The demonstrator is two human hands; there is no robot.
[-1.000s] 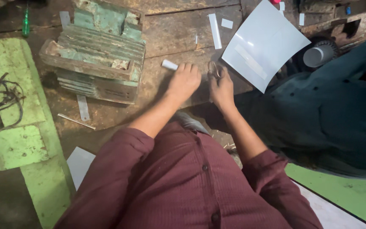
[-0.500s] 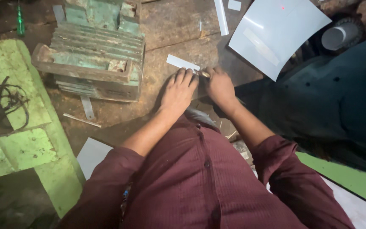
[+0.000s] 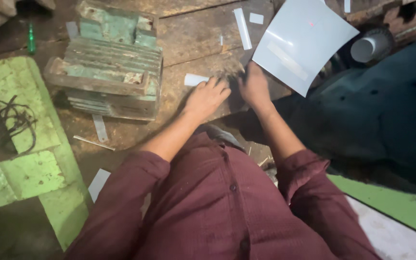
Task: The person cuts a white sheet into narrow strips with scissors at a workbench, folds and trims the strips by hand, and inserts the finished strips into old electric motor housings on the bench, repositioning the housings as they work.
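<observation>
Hands meet low on the worn brown wooden surface (image 3: 188,43), left hand (image 3: 207,97) pressing a small white paper strip (image 3: 194,79), right hand (image 3: 252,86) seemingly pinching its blurred far end.

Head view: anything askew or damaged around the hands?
White strips lie scattered at odd angles across the wooden bench. The green finned motor housing looks worn, paint chipped. The left hand touches a small white strip.
</observation>
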